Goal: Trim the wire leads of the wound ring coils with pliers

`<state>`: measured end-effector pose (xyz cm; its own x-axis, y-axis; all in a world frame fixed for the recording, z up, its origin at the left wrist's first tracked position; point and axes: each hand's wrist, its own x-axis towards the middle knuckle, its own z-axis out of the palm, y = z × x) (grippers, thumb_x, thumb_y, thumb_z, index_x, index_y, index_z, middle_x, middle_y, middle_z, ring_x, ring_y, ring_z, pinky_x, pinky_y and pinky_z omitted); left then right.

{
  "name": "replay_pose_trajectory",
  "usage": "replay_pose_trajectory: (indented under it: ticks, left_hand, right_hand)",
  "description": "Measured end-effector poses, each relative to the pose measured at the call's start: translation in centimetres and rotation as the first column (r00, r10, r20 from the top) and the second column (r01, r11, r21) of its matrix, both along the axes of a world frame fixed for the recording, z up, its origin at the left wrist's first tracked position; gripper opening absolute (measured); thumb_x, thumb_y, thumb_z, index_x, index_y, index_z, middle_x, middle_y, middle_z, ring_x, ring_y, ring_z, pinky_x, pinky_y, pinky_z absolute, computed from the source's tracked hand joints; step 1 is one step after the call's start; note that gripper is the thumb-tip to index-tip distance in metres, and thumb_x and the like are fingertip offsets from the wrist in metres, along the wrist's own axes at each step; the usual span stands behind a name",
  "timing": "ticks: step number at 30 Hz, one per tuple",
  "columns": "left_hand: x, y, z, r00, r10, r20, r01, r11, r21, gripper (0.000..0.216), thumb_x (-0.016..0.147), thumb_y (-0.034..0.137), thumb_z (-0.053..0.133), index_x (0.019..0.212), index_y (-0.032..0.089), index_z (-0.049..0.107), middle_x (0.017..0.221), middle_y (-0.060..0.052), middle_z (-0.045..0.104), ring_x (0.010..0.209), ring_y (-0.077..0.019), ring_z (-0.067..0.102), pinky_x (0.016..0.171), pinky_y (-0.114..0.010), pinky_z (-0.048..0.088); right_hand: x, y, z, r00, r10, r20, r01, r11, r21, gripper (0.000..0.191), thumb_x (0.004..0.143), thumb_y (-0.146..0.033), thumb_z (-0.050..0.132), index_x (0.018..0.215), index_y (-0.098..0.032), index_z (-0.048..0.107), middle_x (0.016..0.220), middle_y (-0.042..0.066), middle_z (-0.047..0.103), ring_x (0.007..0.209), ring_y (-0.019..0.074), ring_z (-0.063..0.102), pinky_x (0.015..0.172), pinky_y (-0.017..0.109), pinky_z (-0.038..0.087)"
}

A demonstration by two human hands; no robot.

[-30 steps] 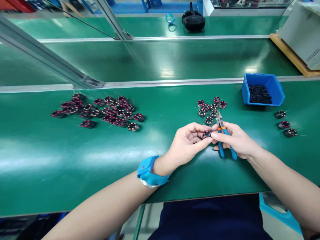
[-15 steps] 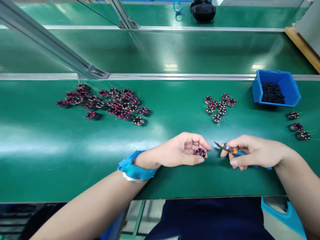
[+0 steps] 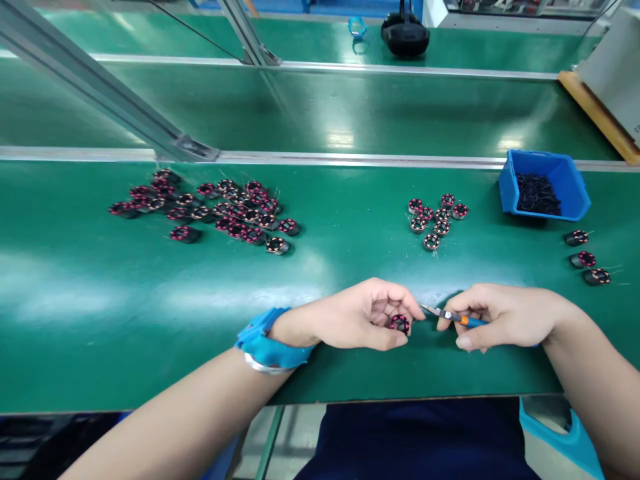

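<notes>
My left hand (image 3: 373, 315) is curled around a small ring-shaped motor stator (image 3: 399, 324) with pink-red windings, its open face turned up. A blue band circles that wrist. My right hand (image 3: 493, 317) grips a pair of cutting pliers (image 3: 467, 321) with blue and orange handles. The pliers' pointed tip reaches left, close to the fingertips of my left hand; whether it touches a wire is too small to tell. Beyond the hands sits a small group of stators (image 3: 441, 228) with thin wire ends sticking out.
A larger cluster of stators (image 3: 237, 212) lies at left. At right stand a blue bin (image 3: 575, 193) holding black pieces and several stators (image 3: 583, 259) beside it. A metal rail (image 3: 350, 158) crosses behind, with a slanted metal post (image 3: 115, 93) at left.
The pliers' tip has come nearer to my left fingertips, and the tool lies flatter. The whole view has shifted slightly. The left hand still holds the stator.
</notes>
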<state>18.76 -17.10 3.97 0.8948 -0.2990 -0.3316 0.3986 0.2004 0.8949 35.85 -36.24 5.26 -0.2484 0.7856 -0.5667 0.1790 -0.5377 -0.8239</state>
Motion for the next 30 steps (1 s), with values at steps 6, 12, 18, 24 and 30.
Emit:
replay_pose_trajectory:
  ticks: [6, 12, 18, 24, 30]
  left_hand:
    - [-0.11, 0.0, -0.19, 1.0, -0.01, 0.009, 0.01, 1.0, -0.002, 0.027, 0.074, 0.012, 0.07, 0.101, 0.014, 0.064, 0.077, -0.001, 0.062, 0.063, -0.0065, 0.055, 0.059, -0.019, 0.046]
    - [-0.2, 0.02, -0.42, 1.0, -0.006, 0.009, 0.006, 0.999, -0.036, 0.027, 0.074, 0.011, 0.07, 0.101, 0.014, 0.065, 0.077, -0.001, 0.062, 0.063, -0.0062, 0.054, 0.06, -0.019, 0.045]
    - [-0.18, -0.06, -0.35, 1.0, -0.005, 0.028, 0.006, 0.999, -0.032, 0.026, 0.074, 0.011, 0.069, 0.1, 0.014, 0.065, 0.076, 0.0, 0.062, 0.062, -0.0061, 0.054, 0.06, -0.019, 0.045]
    - [-0.16, -0.01, -0.43, 0.999, -0.014, 0.04, 0.015, 1.0, -0.015, 0.026, 0.075, 0.013, 0.069, 0.101, 0.015, 0.065, 0.077, -0.001, 0.062, 0.062, -0.0069, 0.054, 0.06, -0.019, 0.046]
    - [-0.23, 0.12, -0.34, 0.999, -0.02, 0.039, 0.02, 1.0, 0.003, 0.027, 0.075, 0.011, 0.068, 0.101, 0.014, 0.065, 0.078, -0.001, 0.063, 0.063, -0.0067, 0.054, 0.06, -0.019, 0.046]
  right_hand:
    - [0.04, 0.13, 0.37, 0.988, 0.067, 0.14, -0.08, 0.993, 0.092, 0.038, 0.082, -0.038, 0.066, 0.11, -0.012, 0.065, 0.079, 0.002, 0.058, 0.066, 0.0117, 0.054, 0.062, 0.024, 0.045]
    - [-0.06, 0.25, 0.6, 0.985, 0.076, 0.154, -0.091, 0.992, 0.092, 0.038, 0.082, -0.038, 0.065, 0.109, -0.012, 0.066, 0.077, 0.001, 0.057, 0.065, 0.0117, 0.051, 0.06, 0.024, 0.042]
    - [0.05, 0.06, 0.58, 0.976, 0.083, 0.202, -0.107, 0.989, 0.106, 0.038, 0.081, -0.038, 0.066, 0.11, -0.013, 0.067, 0.075, 0.001, 0.057, 0.063, 0.0107, 0.048, 0.058, 0.023, 0.039]
    - [-0.03, 0.14, 0.69, 0.969, 0.092, 0.228, -0.123, 0.984, 0.126, 0.036, 0.081, -0.035, 0.065, 0.108, -0.012, 0.068, 0.074, 0.0, 0.056, 0.063, 0.0106, 0.047, 0.057, 0.022, 0.038]
    - [-0.13, 0.16, 0.72, 0.986, 0.07, 0.15, -0.081, 0.994, 0.074, 0.032, 0.083, -0.031, 0.062, 0.108, -0.011, 0.066, 0.075, 0.002, 0.06, 0.063, 0.0124, 0.057, 0.058, 0.023, 0.045]
